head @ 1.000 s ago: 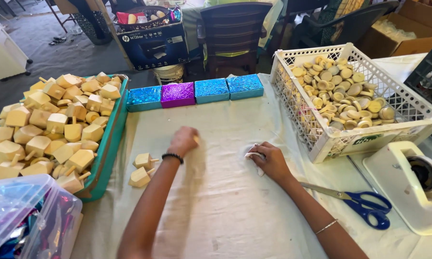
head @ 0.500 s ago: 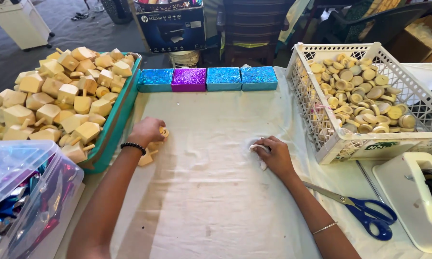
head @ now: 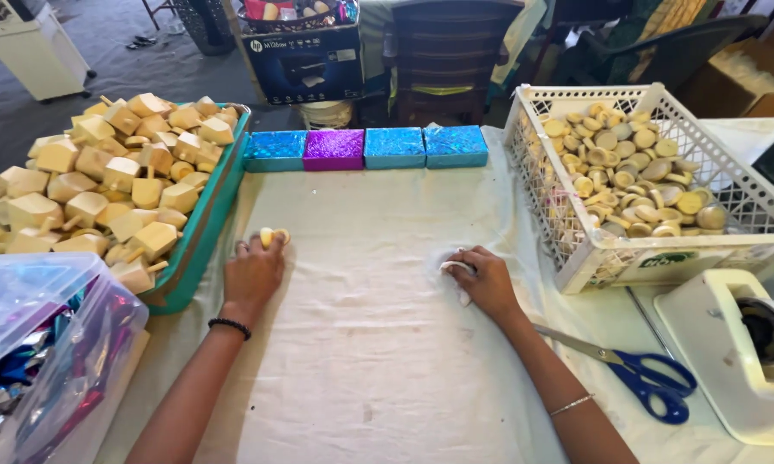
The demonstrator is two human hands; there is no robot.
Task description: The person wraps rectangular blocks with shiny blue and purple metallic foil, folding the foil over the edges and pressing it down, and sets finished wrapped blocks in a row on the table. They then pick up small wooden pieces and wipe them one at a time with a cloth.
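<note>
My left hand [head: 251, 273] rests on the white cloth [head: 378, 361] beside the teal tray, fingers closed over pale wooden pieces [head: 274, 235] that peek out past the fingertips. My right hand [head: 485, 280] lies knuckles-up near the white basket, curled around a small white wad [head: 456, 268] pressed on the cloth. A black band circles my left wrist, a thin bangle the right forearm.
The teal tray [head: 200, 251] on the left is heaped with wooden spinning tops. Shiny blue and purple wrapped blocks [head: 365, 147] line the far edge. The white basket [head: 610, 258] holds round wooden pieces. Blue scissors [head: 640, 375], a tape dispenser [head: 739, 352] and a clear bin [head: 43, 344] sit nearby.
My left hand slid from mid-cloth toward the tray, onto the loose wooden pieces there. My right hand stayed on the white wad.
</note>
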